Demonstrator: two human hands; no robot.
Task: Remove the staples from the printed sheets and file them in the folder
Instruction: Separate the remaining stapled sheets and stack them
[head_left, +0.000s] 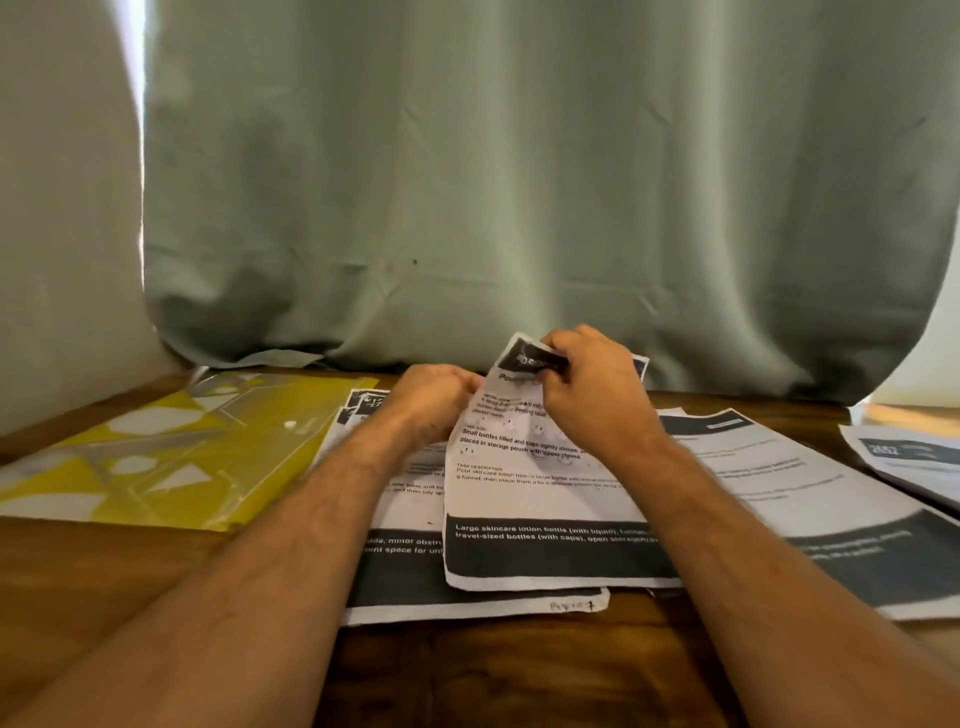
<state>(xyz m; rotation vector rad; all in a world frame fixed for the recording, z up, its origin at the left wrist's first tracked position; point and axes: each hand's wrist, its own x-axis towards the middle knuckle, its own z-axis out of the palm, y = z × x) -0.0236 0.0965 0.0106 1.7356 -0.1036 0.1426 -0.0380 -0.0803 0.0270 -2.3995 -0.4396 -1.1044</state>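
A stapled set of printed sheets (540, 499) lies in the middle of the wooden table, its far end lifted and curled. My right hand (592, 384) pinches the top corner of that set, fingers closed on the dark header strip. My left hand (436, 395) grips the set's upper left edge just beside it. The staple itself is hidden by my fingers. A yellow translucent folder (171, 457) lies flat to the left, apart from both hands.
More printed sheets lie under the held set (467, 597), to the right (810, 499) and at the far right edge (909, 457). A grey-green curtain (519, 182) hangs along the table's back edge. Bare wood (493, 675) shows at the front.
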